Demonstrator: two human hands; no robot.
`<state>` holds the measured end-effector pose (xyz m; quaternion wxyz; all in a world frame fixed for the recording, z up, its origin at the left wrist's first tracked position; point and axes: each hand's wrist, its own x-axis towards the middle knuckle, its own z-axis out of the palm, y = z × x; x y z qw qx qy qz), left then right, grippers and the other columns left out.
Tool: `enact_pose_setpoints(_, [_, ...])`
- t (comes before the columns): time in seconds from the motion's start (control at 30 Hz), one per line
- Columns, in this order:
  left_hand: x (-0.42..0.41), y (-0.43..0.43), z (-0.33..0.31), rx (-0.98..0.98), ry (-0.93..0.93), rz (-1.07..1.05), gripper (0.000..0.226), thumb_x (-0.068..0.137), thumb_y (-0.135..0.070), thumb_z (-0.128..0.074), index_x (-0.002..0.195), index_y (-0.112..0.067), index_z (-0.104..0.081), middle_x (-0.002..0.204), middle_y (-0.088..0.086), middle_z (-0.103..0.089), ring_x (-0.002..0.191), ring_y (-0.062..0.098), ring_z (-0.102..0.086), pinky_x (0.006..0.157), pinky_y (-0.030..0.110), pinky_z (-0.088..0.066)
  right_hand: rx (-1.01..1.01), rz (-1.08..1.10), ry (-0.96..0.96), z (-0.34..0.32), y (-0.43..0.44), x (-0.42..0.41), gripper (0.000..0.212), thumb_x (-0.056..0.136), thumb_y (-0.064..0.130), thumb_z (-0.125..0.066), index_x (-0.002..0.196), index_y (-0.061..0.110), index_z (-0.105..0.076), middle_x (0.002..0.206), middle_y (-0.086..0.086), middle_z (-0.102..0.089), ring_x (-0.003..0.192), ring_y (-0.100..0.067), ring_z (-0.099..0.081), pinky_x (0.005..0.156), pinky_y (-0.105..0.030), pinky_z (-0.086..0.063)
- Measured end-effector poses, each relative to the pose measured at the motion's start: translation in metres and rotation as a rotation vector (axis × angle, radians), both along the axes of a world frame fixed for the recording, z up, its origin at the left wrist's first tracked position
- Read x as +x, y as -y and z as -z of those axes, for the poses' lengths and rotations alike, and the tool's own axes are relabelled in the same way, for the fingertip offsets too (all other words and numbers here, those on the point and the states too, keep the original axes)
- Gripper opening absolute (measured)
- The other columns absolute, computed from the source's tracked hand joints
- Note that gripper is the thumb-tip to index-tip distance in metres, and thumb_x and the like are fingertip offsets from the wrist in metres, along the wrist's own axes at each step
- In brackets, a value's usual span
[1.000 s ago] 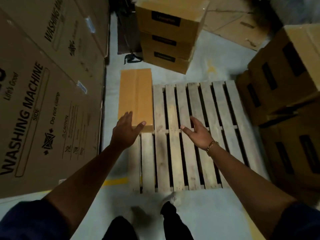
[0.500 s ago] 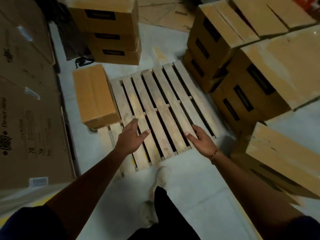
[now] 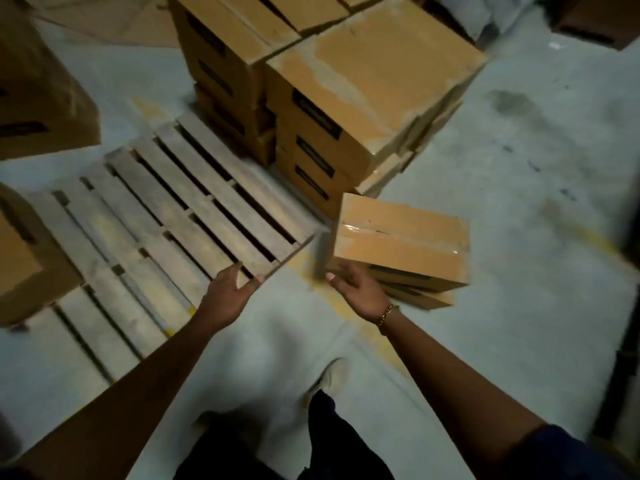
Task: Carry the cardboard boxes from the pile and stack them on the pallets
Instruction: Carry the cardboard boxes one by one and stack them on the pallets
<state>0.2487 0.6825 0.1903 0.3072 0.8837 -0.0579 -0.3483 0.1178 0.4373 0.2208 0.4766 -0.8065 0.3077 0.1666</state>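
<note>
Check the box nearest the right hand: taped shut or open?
Taped shut: the cardboard box has glossy tape along its closed flaps.

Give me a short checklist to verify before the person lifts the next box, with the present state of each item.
1. Both hands free: left hand and right hand are open and hold nothing. Ok.
2. Next box near: the taped box lies just ahead of the right hand. Ok.
3. Box sealed: the tape along its top looks whole. Ok.
4. Room on the pallet: most slats bare, a placed box at its left end. Ok.
5. Box weight: cannot tell.
6. Neighbouring tall stack steady: lower boxes sit offset. Cannot tell.
</note>
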Motion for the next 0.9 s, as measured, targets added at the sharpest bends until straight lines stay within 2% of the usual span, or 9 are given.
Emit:
enact_pose_setpoints(0.07, [-0.014,0.055,-0.001,-0.041,-0.065,-0.034,0.075,0.096,-0.056,-0.057,0.154,-0.012,-0.038,0.159,0.014,-0.036,0.142,0.03,-0.04,0.116,0.038,-0.031,-0.005,0.013,-0.034,0.0,0.047,-0.017,0.058,0.099,0.048,-0.058,0.146,0.016,-0.048,0.144,0.003,-0.054,0.133,-0.015,-0.051,0.095,-0.019,-0.034])
enact_pose_setpoints(0.17, [-0.037,0.129,0.0,-0.096,-0.111,0.004,0.082,0.089,-0.072,-0.052,0.146,-0.013,-0.049,0.152,0.013,-0.046,0.138,0.029,-0.045,0.116,0.043,-0.034,-0.022,0.046,-0.079,0.001,0.114,-0.037,0.063,0.096,0.055,-0.059,0.145,0.017,-0.049,0.15,-0.005,-0.051,0.135,-0.023,-0.051,0.105,-0.029,-0.039])
enact_pose_setpoints(0.3, [-0.06,0.214,0.005,-0.146,-0.196,0.053,0.066,0.098,-0.055,-0.054,0.148,-0.013,-0.047,0.154,0.01,-0.044,0.141,0.027,-0.042,0.115,0.037,-0.032,-0.049,0.059,-0.113,0.006,0.195,-0.045,0.06,0.097,0.053,-0.057,0.145,0.017,-0.05,0.149,-0.005,-0.052,0.134,-0.023,-0.051,0.104,-0.03,-0.039])
enact_pose_setpoints(0.4, [-0.065,0.267,0.018,-0.154,-0.279,0.088,0.069,0.095,-0.063,-0.052,0.144,-0.014,-0.052,0.147,0.004,-0.049,0.136,0.023,-0.046,0.113,0.037,-0.035,-0.054,0.072,-0.137,0.021,0.249,-0.043,0.06,0.097,0.055,-0.057,0.144,0.019,-0.051,0.148,-0.003,-0.053,0.134,-0.024,-0.051,0.108,-0.034,-0.04])
enact_pose_setpoints(0.5, [-0.064,0.314,0.041,-0.127,-0.34,0.079,0.04,0.101,-0.05,-0.052,0.111,-0.014,-0.064,0.112,0.002,-0.056,0.109,0.018,-0.053,0.09,0.03,-0.038,-0.035,0.078,-0.177,0.04,0.299,-0.039,0.062,0.096,0.058,-0.057,0.144,0.02,-0.051,0.149,-0.003,-0.053,0.134,-0.025,-0.051,0.111,-0.038,-0.04])
enact_pose_setpoints(0.57, [-0.063,0.348,0.058,-0.103,-0.369,0.057,0.042,0.102,-0.047,-0.052,0.104,-0.008,-0.066,0.104,0.006,-0.058,0.099,0.019,-0.054,0.082,0.03,-0.038,-0.035,0.076,-0.196,0.058,0.333,-0.033,0.062,0.096,0.057,-0.058,0.144,0.018,-0.051,0.149,-0.003,-0.053,0.133,-0.025,-0.051,0.111,-0.039,-0.041])
enact_pose_setpoints(0.67, [-0.064,0.396,0.082,-0.039,-0.423,0.071,0.047,0.101,-0.048,-0.052,0.111,-0.005,-0.067,0.107,0.012,-0.063,0.099,0.024,-0.059,0.085,0.032,-0.042,-0.041,0.035,-0.231,0.093,0.386,-0.02,0.061,0.096,0.053,-0.059,0.144,0.015,-0.052,0.149,-0.004,-0.053,0.133,-0.025,-0.052,0.111,-0.034,-0.039])
enact_pose_setpoints(0.73, [-0.072,0.422,0.105,-0.003,-0.466,0.092,0.049,0.1,-0.05,-0.053,0.114,-0.006,-0.067,0.116,0.019,-0.066,0.109,0.03,-0.063,0.09,0.034,-0.045,-0.062,-0.008,-0.258,0.117,0.421,-0.01,0.06,0.097,0.051,-0.059,0.143,0.013,-0.053,0.148,-0.005,-0.054,0.132,-0.025,-0.053,0.109,-0.031,-0.038])
enact_pose_setpoints(0.9, [-0.093,0.478,0.154,-0.013,-0.579,-0.012,0.056,0.1,-0.054,-0.049,0.127,-0.006,-0.063,0.129,0.016,-0.064,0.122,0.033,-0.059,0.102,0.037,-0.045,-0.104,-0.123,-0.306,0.168,0.491,0.017,0.059,0.097,0.052,-0.058,0.141,0.013,-0.054,0.146,-0.007,-0.056,0.133,-0.026,-0.052,0.107,-0.03,-0.037])
